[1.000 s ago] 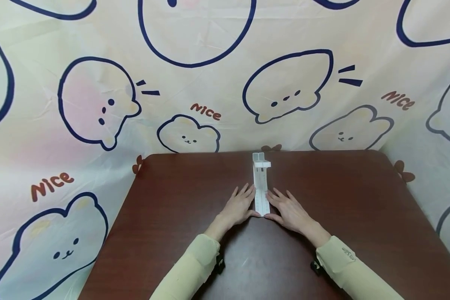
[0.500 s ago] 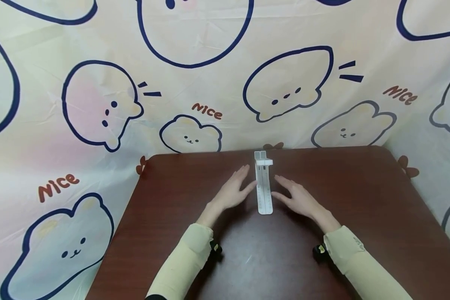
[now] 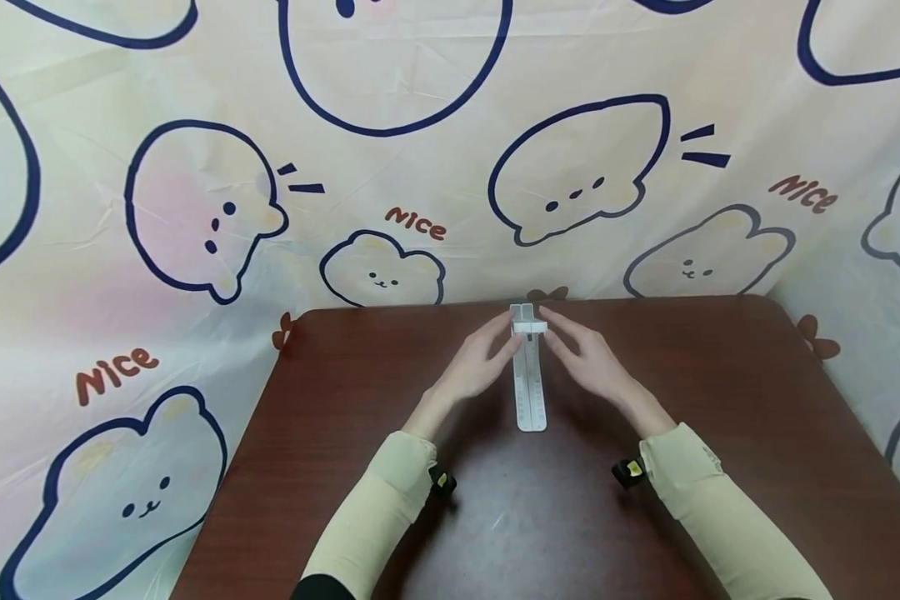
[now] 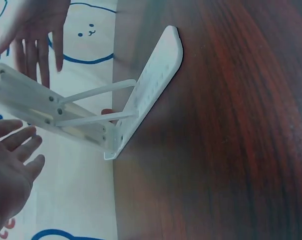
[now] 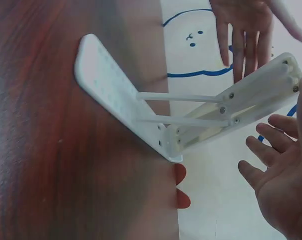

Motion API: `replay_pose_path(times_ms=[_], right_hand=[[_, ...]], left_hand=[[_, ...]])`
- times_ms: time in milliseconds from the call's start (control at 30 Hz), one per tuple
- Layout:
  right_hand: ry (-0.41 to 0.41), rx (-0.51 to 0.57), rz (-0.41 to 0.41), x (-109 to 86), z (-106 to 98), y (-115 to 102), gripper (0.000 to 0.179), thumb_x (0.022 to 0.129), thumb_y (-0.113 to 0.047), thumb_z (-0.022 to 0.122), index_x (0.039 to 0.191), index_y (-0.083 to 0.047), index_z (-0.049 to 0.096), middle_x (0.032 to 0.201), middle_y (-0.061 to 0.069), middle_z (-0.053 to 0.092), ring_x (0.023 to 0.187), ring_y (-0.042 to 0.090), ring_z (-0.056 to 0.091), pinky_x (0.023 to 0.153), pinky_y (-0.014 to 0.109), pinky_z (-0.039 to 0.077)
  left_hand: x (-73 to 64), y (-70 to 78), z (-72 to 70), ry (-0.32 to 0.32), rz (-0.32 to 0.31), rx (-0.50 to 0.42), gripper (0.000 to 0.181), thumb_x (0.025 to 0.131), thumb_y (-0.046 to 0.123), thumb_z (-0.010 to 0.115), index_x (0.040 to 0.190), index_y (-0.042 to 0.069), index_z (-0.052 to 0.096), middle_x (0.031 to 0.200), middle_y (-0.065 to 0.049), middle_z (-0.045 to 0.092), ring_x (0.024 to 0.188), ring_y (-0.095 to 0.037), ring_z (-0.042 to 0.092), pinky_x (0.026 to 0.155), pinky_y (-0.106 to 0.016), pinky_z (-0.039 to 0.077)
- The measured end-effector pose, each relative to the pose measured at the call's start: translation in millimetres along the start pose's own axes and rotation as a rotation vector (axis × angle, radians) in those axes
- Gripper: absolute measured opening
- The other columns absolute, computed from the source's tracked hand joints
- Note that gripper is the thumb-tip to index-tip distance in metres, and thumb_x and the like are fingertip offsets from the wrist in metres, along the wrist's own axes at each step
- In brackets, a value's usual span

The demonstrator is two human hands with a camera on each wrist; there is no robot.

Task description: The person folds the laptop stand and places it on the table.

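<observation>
A white folding stand point(image 3: 528, 383) stands on the brown table. In the left wrist view it shows a long base plate point(image 4: 155, 80) with a row of notches, two thin struts point(image 4: 101, 91), and a raised panel point(image 4: 36, 95) slanting upward. My left hand point(image 3: 472, 362) is at the left of its upper end, my right hand point(image 3: 592, 358) at the right, fingertips close to the panel. Both hands have extended, slightly spread fingers. The right wrist view shows the raised panel point(image 5: 255, 95) between the two hands, with my right-hand fingers point(image 5: 270, 145) beside it.
The dark brown tabletop point(image 3: 345, 358) runs up to a cloth backdrop point(image 3: 450, 167) printed with cartoon bears. Its rear edge lies right behind the stand. A small black device point(image 3: 442, 481) sits at the left wrist, and another black device point(image 3: 628, 472) at the right.
Both hands have left the sides of the stand's near base end, lifted, and moved forward along it to flank its raised upper end. The stand keeps its place on the table.
</observation>
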State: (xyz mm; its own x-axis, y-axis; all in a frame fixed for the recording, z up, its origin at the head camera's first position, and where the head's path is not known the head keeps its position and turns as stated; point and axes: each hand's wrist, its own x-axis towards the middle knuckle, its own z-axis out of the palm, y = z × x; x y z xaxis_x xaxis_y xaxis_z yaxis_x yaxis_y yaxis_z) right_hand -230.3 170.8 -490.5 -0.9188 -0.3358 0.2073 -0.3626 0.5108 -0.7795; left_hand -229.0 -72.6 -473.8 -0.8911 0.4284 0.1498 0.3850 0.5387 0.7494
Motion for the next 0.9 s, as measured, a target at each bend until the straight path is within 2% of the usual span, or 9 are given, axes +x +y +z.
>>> replay_pose_path(times_ms=[200, 400, 633, 900], right_hand=[[-0.017, 0.044, 0.022, 2.3, 2, 2, 0.055, 0.118, -0.037, 0.053, 0.166, -0.011, 0.050, 0.171, 0.017, 0.051, 0.159, 0.045, 0.047, 0.128, 0.070, 0.037], [0.010, 0.061, 0.016, 4.2, 3, 4, 0.051, 0.117, -0.038, 0.056, 0.160, -0.013, 0.057, 0.165, 0.017, 0.058, 0.156, 0.043, 0.051, 0.128, 0.070, 0.038], [0.037, -0.036, -0.035, 13.0, 2, 3, 0.051, 0.118, -0.040, 0.051, 0.154, -0.006, 0.063, 0.158, 0.021, 0.063, 0.149, 0.044, 0.059, 0.124, 0.067, 0.045], [0.023, -0.063, 0.004, 27.2, -7, -1, 0.059, 0.118, -0.046, 0.047, 0.155, -0.003, 0.061, 0.158, 0.024, 0.062, 0.150, 0.046, 0.058, 0.125, 0.066, 0.044]], left_hand=[[5.5, -3.2, 2.8, -0.007, -0.023, -0.033, 0.071, 0.116, 0.052, 0.047, 0.169, 0.006, 0.041, 0.176, -0.014, 0.043, 0.167, -0.033, 0.038, 0.137, -0.054, 0.032], [8.9, -6.6, 7.2, 0.004, -0.029, -0.060, 0.067, 0.116, 0.049, 0.048, 0.166, 0.005, 0.046, 0.172, -0.016, 0.049, 0.163, -0.035, 0.045, 0.134, -0.057, 0.037], [15.5, -3.4, 3.4, 0.009, -0.010, -0.001, 0.060, 0.118, 0.048, 0.045, 0.161, 0.007, 0.055, 0.164, -0.016, 0.059, 0.153, -0.034, 0.056, 0.129, -0.057, 0.044], [27.2, 2.8, -6.5, 0.001, -0.034, 0.022, 0.059, 0.118, 0.049, 0.043, 0.158, 0.010, 0.059, 0.159, -0.013, 0.065, 0.149, -0.033, 0.062, 0.128, -0.054, 0.047]])
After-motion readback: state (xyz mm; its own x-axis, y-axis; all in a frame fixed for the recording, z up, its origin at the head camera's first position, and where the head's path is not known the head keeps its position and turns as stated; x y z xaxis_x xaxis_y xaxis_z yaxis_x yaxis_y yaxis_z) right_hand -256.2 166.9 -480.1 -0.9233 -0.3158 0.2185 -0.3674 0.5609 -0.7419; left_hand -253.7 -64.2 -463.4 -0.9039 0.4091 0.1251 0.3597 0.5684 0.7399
